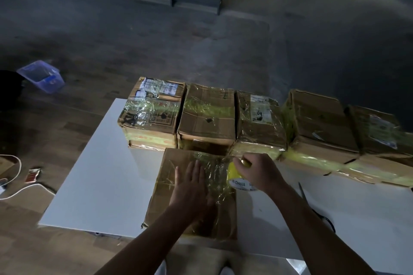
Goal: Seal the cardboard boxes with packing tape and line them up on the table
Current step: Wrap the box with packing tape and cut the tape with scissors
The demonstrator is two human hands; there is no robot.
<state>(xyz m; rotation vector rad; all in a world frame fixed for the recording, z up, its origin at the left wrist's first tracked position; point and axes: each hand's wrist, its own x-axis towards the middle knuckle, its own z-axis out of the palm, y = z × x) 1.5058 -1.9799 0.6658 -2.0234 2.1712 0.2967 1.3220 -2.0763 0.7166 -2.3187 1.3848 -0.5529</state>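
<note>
While left hand (190, 187) presses box (162, 194), right hand (258, 170) grips tape (234, 177).

Left hand (190, 187) flat on box (178, 196); right hand (257, 171) grips tape roll (234, 176).

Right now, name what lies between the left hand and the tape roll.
Only the taped top of the near cardboard box, in the head view.
</note>
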